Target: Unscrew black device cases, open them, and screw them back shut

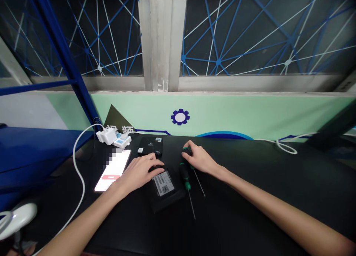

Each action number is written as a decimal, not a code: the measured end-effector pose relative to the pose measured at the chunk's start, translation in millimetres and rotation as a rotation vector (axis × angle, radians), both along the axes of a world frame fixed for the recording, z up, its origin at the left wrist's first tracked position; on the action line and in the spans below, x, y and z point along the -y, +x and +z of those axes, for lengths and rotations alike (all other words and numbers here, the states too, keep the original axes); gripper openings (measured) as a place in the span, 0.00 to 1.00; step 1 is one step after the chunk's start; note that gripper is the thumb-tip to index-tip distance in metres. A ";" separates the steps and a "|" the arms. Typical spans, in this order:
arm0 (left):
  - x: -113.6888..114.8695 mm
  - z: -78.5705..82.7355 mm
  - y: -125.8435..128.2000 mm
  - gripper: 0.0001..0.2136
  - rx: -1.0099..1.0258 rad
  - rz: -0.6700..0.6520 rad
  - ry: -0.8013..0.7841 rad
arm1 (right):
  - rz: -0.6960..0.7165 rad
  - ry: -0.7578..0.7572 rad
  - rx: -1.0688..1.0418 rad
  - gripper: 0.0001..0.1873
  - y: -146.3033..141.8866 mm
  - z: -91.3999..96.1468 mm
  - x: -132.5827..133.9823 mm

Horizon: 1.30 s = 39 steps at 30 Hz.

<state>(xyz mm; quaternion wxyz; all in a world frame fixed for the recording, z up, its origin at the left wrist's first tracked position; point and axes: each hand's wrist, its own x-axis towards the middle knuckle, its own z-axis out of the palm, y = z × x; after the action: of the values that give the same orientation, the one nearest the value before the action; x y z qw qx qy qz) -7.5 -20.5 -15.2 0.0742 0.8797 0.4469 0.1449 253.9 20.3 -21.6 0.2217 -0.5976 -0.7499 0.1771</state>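
Observation:
A black box-shaped device [167, 201] with a silver printed label [164, 183] lies on the black tabletop. My left hand [143, 168] rests at its far left edge, fingers stretched and apart, the thumb beside the label. To the right, my right hand [198, 157] is closed around the dark green-and-black handle of a screwdriver [199, 183], whose thin shaft points toward me and touches or nearly touches the table. A second green-and-black screwdriver [185, 177] lies between that hand and the device, its tip toward me.
Beyond my left hand sits a flat black box [150, 145]. A phone with a lit screen [114, 170] lies left of it, near a white power strip with plugs [118, 139]. A white cable [79, 167] runs down the left side. The wall [222, 113] bounds the back.

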 end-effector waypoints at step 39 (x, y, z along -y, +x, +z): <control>-4.1 -4.6 10.1 0.15 0.100 0.260 0.101 | 0.398 -0.228 0.362 0.38 0.7 53.6 29.4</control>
<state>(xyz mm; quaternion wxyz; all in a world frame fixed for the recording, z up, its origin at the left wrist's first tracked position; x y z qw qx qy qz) 2.6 -16.4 -19.8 0.0325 0.8088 0.5449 0.2190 254.6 -9.2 32.0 -0.0235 -0.4817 -0.8550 0.1909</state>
